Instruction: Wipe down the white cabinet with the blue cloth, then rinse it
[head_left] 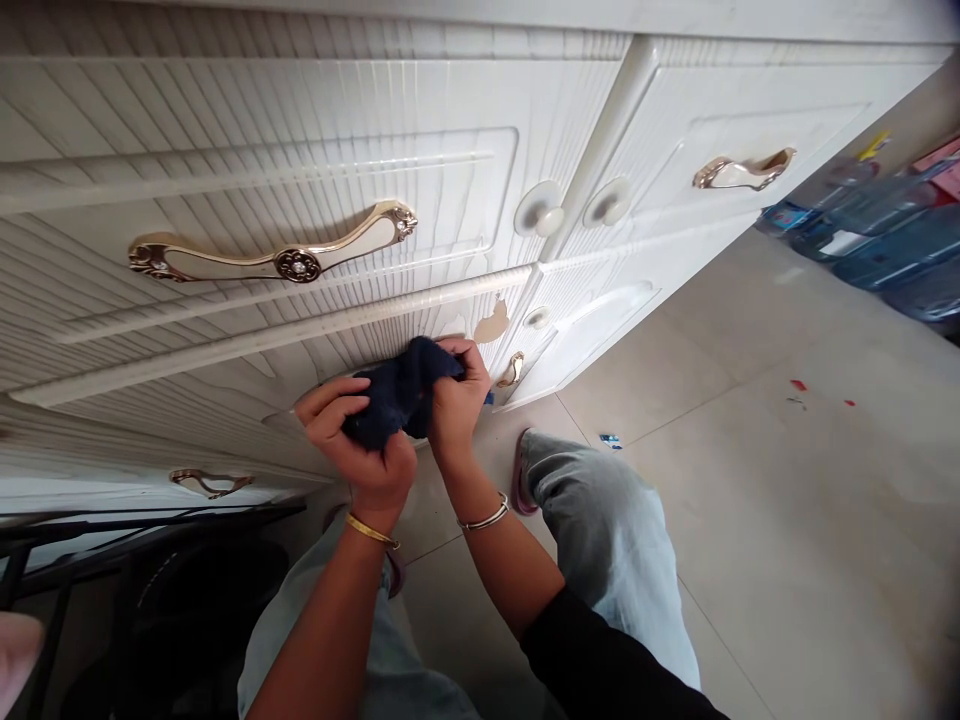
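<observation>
A bunched dark navy cloth is held between my two hands, in front of the white cabinet's lower front. My left hand grips its left side, with fingers bent over the edge. On the other side my right hand is closed on the cloth, thumb towards me. The cloth's exact kind does not show in its folds. Just above my hands runs the lower edge of a white drawer front with an ornate gold-and-cream handle.
Round white knobs sit by the cabinet's middle seam, near a peeled patch. Large clear blue plastic bottles lie at the right. Small scraps dot the tiled floor. A black metal frame stands at lower left.
</observation>
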